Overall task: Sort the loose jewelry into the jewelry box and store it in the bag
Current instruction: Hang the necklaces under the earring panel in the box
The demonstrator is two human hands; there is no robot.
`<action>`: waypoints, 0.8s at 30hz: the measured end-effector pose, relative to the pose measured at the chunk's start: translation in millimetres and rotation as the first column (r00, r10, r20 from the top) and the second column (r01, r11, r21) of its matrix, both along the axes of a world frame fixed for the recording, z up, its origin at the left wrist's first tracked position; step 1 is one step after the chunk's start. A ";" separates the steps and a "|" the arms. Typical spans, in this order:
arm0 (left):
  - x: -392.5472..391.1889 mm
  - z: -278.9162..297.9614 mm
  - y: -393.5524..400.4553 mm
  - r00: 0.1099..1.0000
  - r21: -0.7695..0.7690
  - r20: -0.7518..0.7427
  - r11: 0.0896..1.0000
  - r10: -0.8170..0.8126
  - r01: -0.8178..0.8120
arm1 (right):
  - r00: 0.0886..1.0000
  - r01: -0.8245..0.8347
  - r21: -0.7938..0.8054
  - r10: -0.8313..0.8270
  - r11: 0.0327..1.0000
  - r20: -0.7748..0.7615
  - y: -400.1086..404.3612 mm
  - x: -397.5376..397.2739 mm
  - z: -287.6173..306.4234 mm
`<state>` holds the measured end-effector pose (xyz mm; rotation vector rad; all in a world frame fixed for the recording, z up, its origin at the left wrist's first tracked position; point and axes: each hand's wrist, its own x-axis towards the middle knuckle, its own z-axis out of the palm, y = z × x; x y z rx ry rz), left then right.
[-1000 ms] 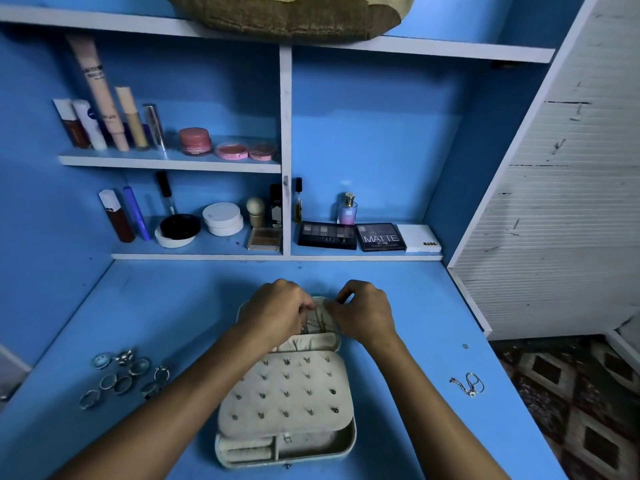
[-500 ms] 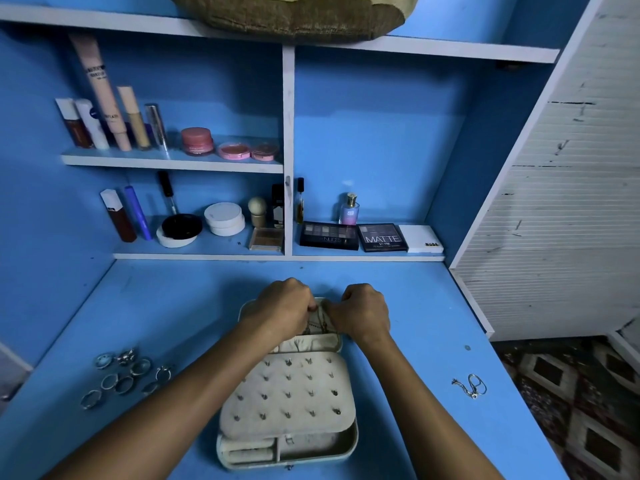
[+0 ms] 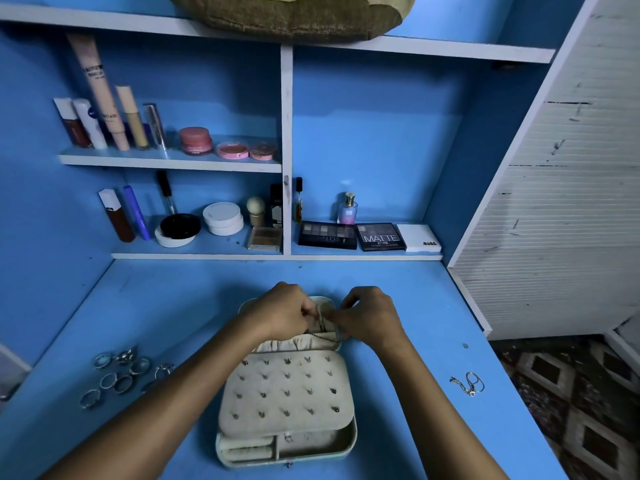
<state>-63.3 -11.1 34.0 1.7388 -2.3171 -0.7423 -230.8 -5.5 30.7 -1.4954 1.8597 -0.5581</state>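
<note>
A cream jewelry box (image 3: 287, 445) lies open on the blue desk, its studded earring panel (image 3: 287, 393) folded toward me. Over the box's far lid half, my left hand (image 3: 280, 313) and my right hand (image 3: 370, 315) pinch a thin chain necklace (image 3: 323, 332) between them; it hangs down into the lid's pocket. Several silver rings (image 3: 121, 372) lie loose on the desk at the left. Another small chain piece (image 3: 469, 383) lies at the right. A brown woven bag (image 3: 291, 15) rests on the top shelf.
Shelves behind the desk hold makeup tubes (image 3: 104, 119), pink jars (image 3: 195, 140), compacts (image 3: 223, 218), a perfume bottle (image 3: 347, 209) and eyeshadow palettes (image 3: 381, 237). A white slatted panel (image 3: 554, 202) stands at the right. Patterned floor (image 3: 588, 410) lies past the desk's right edge.
My hands have spread slightly apart over the lid, and the chain now shows hanging between the fingers. The box and loose jewelry have not moved.
</note>
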 end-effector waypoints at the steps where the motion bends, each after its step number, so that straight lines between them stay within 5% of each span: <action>1: -0.3 0.9 0.6 0.999 0.005 -0.030 1.000 0.012 -0.011 | 1.000 -0.002 -0.002 0.002 1.000 0.031 0.4 -1.0 5.1; 8: 0.4 3.3 0.8 0.971 0.063 -0.207 0.992 0.120 -0.109 | 0.978 -0.033 0.064 0.019 0.997 0.207 -4.5 1.4 28.8; 24: -3.9 -0.1 3.2 0.997 0.002 -0.067 1.000 -0.030 0.030 | 0.970 -0.171 -0.022 0.173 0.985 0.170 -1.5 -1.6 25.4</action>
